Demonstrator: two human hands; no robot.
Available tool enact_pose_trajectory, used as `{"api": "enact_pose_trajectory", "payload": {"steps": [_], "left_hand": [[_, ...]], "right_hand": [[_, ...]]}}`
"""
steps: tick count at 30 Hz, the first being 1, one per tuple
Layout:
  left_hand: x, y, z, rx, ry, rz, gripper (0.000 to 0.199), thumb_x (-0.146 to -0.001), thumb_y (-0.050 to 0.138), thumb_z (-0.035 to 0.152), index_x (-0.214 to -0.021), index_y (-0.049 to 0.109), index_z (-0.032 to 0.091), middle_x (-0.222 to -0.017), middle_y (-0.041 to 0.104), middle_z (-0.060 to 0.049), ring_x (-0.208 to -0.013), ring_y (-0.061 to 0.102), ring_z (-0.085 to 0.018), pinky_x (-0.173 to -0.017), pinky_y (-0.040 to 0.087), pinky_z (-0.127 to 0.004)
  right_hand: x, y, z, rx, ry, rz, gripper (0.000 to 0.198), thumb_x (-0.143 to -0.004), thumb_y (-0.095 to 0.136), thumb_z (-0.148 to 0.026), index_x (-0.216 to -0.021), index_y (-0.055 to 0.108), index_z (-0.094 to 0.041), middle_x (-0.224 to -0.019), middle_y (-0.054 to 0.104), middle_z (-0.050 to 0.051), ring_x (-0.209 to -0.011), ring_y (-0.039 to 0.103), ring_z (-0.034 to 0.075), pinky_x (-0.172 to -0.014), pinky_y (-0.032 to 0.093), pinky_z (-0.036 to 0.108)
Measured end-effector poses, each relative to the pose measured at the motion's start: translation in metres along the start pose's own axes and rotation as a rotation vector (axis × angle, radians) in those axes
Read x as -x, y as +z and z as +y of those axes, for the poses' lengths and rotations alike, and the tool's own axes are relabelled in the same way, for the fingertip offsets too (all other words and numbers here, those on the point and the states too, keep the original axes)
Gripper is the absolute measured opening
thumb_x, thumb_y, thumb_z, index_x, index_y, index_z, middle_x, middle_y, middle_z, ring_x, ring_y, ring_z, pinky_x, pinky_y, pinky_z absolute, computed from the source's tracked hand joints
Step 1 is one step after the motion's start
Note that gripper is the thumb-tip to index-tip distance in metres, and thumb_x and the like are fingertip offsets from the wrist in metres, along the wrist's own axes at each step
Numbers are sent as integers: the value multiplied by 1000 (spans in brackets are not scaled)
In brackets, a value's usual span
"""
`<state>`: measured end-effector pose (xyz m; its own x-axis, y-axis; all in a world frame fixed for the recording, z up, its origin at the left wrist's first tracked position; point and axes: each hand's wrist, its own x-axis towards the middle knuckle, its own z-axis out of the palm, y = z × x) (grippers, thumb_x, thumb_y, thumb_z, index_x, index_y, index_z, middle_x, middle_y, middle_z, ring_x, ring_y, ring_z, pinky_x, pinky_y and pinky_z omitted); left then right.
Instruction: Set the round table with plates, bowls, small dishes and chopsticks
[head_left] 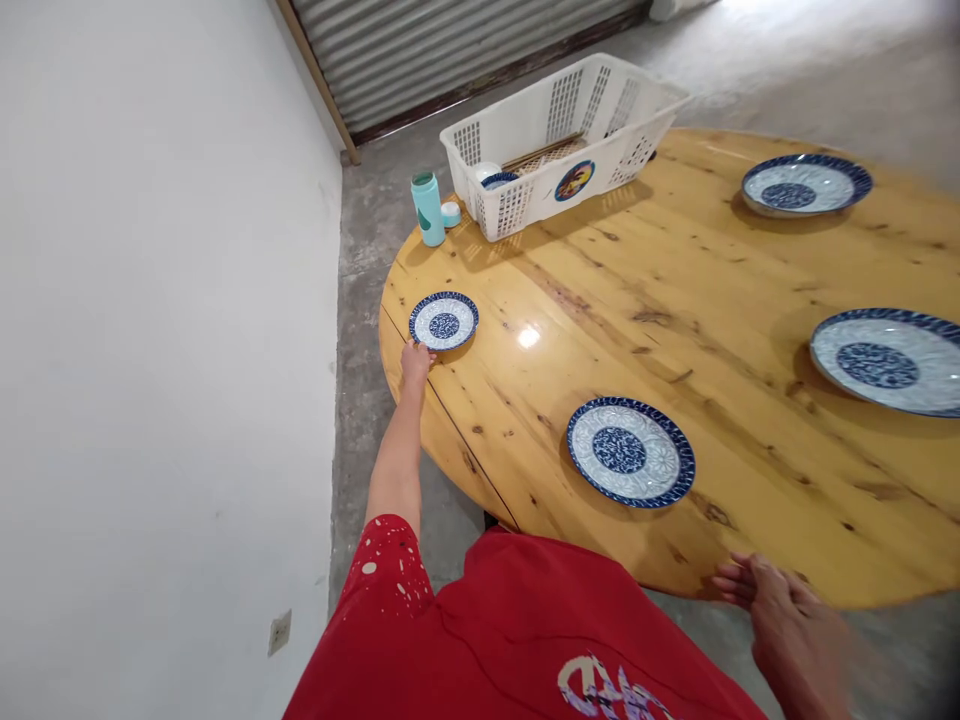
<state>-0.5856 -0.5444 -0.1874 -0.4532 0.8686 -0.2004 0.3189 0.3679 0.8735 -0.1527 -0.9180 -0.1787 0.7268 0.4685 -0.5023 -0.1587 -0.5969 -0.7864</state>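
At the table's left side, my left hand (pixel 418 360) reaches out and pinches the near rim of a blue-and-white patterned plate (pixel 444 321), which rests on the wood. My right hand (pixel 776 605) hangs at the near table edge, fingers loosely extended, holding nothing. Closest to it is a second plate (pixel 630 452) of the same pattern, lying flat and untouched. Two more such plates sit farther off, one plate (pixel 877 365) at the right edge of view and one plate (pixel 789 195) at the far right.
On the oval wooden table (pixel 540 390), a white plastic basket (pixel 536 205) stands at the back with chopsticks and dishes inside. Left of it are a turquoise bottle (pixel 429 212) without its lid and a small round lid (pixel 451 214). A white wall (pixel 165 300) rises at left.
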Motion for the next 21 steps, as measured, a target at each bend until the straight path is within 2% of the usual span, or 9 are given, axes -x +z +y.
{"api": "enact_pose_trajectory", "payload": {"steps": [7, 13, 21], "left_hand": [[-11, 4, -4, 5, -13, -1, 21, -92, 51, 17, -105, 67, 14, -91, 76, -10, -73, 74, -16, -66, 57, -22], [-18, 6, -7, 9, -19, 6, 19, -92, 54, 15, -105, 68, 13, -94, 77, -13, -74, 75, -20, -67, 59, -26], [-21, 11, -9, 15, -2, 2, 21, -90, 56, 15, -105, 70, 13, -95, 77, -15, -76, 76, -25, -69, 61, -33]], "right_hand": [[12, 19, -7, 17, -4, -4, 29, -65, 65, -50, -77, 66, -24, -68, 66, 6, -57, 63, 22, -54, 54, 36], [24, 20, -7, 58, 7, -28, 28, -65, 66, -50, -79, 65, -26, -69, 67, 7, -60, 65, 22, -56, 56, 35], [16, 22, 3, 36, 5, -38, 25, -65, 68, -47, -78, 64, -27, -69, 66, 6, -56, 65, 22, -54, 56, 35]]}}
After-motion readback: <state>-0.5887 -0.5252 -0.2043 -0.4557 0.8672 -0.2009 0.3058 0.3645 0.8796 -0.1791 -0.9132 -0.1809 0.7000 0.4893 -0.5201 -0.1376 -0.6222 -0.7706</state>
